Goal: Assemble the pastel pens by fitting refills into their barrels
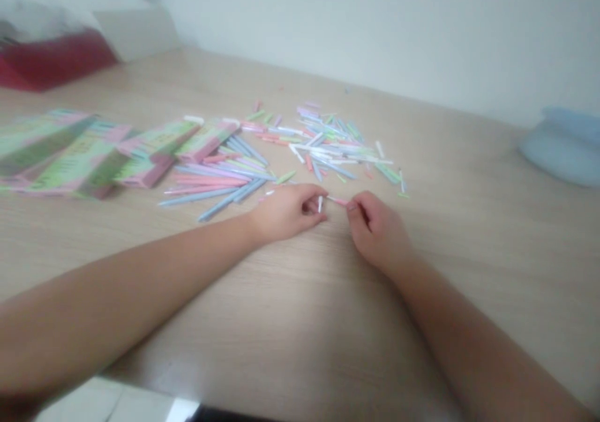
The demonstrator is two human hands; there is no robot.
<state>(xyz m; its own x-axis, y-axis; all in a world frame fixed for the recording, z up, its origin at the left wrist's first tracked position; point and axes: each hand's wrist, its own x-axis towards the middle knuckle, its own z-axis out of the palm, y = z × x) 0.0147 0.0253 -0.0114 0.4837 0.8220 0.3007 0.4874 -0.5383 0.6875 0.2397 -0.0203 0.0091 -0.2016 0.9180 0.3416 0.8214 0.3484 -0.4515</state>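
Observation:
Over the table's middle my left hand (293,209) curls with thumb and fingers bent around a small white stick-like piece (320,204). Facing it, my right hand (377,231) pinches a thin pink piece with a whitish tip (340,202). That tip points at my left fingertips; blur hides whether they touch. Just left of my left hand lie slim pastel sticks like pen barrels (210,181) in blue, pink and purple. Beyond both hands spreads a loose heap of short pastel and white pieces (328,144).
Several green-and-pink boxes (79,159) lie in a row at the left. Behind them are a red object (56,59) and a pale panel (138,31). A light blue bundle (562,147) rests at the far right. The wooden table (281,322) meets a white wall.

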